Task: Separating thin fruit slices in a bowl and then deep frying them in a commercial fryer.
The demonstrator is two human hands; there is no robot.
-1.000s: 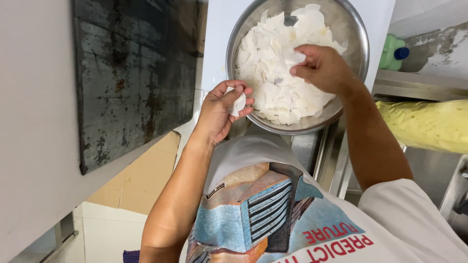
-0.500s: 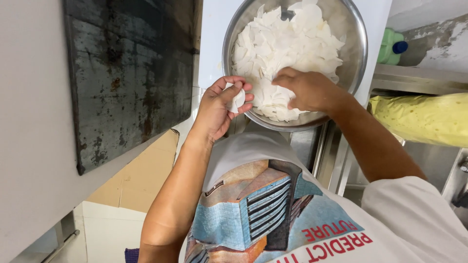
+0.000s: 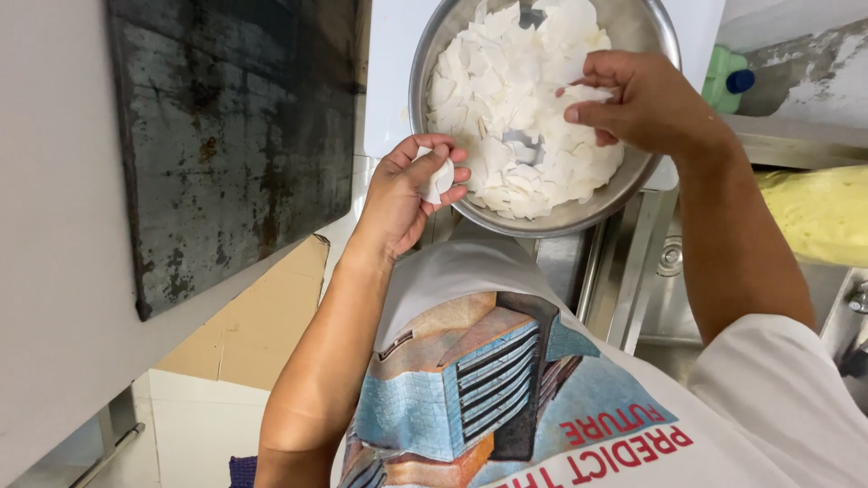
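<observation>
Head view, looking down: left hand [image 3: 407, 194] curling its fingers [image 3: 432, 154] shut around a small stack of white flakes [image 3: 440, 178] just outside the rim of the steel bowl [image 3: 551, 217], right hand [image 3: 646, 99] pinching one more white piece [image 3: 588, 92] above the heap of flakes [image 3: 515, 99] filling that bowl on the white bench [image 3: 389, 63]. Gathering pieces one at a time, by the look of it, and likely calling next for carrying the pinched piece across to the left-hand stack without loosening that grip.
</observation>
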